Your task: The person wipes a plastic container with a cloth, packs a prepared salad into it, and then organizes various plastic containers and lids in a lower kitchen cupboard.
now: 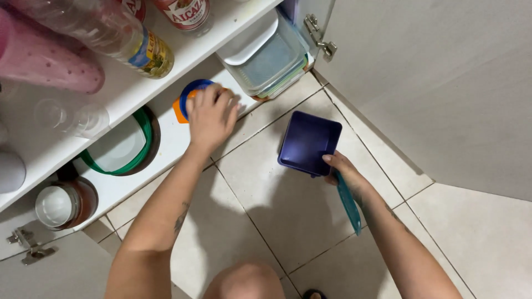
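On the bottom cupboard shelf (166, 138), the left hand (210, 116) rests fingers-down and loosely spread on a round blue lid (194, 88) lying over an orange piece (178, 111); whether it grips the lid cannot be told. Judged from this, sorting of containers is partway: the square dark-blue container (308, 143) is already out, held over the tiled floor (266, 205) by the right hand (341, 169), which pinches its rim together with a flat teal lid (348, 202). The container is open, empty, glossy, tilted toward the viewer. Stacked clear boxes (266, 55) and a green-rimmed bowl (119, 147) remain shelved.
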